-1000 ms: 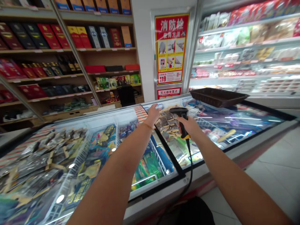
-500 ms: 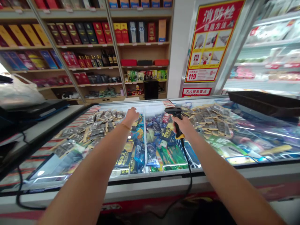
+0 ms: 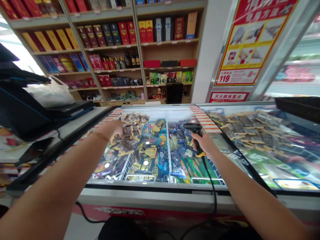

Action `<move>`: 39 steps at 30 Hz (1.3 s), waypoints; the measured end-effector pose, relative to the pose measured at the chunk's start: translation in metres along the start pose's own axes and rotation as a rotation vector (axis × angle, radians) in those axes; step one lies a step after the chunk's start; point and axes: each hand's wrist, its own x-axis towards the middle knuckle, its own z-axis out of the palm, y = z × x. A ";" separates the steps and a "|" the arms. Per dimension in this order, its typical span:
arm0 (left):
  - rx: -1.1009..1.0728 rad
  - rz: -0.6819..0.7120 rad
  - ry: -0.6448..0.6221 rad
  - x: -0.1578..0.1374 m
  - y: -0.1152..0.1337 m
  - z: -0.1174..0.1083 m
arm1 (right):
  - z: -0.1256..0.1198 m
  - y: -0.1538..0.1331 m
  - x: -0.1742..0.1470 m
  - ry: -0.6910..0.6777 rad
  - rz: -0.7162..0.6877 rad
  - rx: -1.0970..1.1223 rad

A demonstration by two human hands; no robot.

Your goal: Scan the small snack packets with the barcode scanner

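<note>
My right hand (image 3: 203, 141) is wrapped around a black barcode scanner (image 3: 197, 135) with a yellow-orange end at its grip, held above the chest freezer (image 3: 172, 187). The scanner's black cord hangs down over the freezer's front. My left hand (image 3: 116, 129) holds nothing that I can see; its partly visible fingers hang loosely over the left side. Near them lies a pile of small clear packets with tan strips (image 3: 127, 131). Colourful wrapped packs (image 3: 148, 156) fill the section beside it. Across a white divider (image 3: 169, 146) lie green packs (image 3: 193, 166).
A glass lid with a black edge (image 3: 240, 151) covers the right part of the freezer. On it stands a black tray (image 3: 300, 108). At left, a counter carries dark equipment (image 3: 22, 103) and a white plastic bag (image 3: 51, 91). Shelves of boxes (image 3: 110, 46) stand behind.
My left hand has moved left, from near the divider to the tan-edged packets. My right hand still grips the scanner. The view has turned left, and the right lid's black edge shows more plainly.
</note>
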 end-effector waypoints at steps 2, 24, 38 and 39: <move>0.023 -0.110 -0.078 0.000 0.006 0.000 | -0.002 0.001 -0.002 0.000 -0.001 -0.019; -1.189 0.164 0.004 0.018 0.226 0.056 | -0.005 -0.012 -0.011 0.026 -0.056 0.039; -1.451 0.186 0.201 0.015 0.211 0.110 | -0.001 -0.012 -0.017 -0.007 -0.073 0.019; -1.452 0.205 0.164 0.014 0.210 0.109 | -0.001 -0.012 -0.018 -0.012 -0.074 0.017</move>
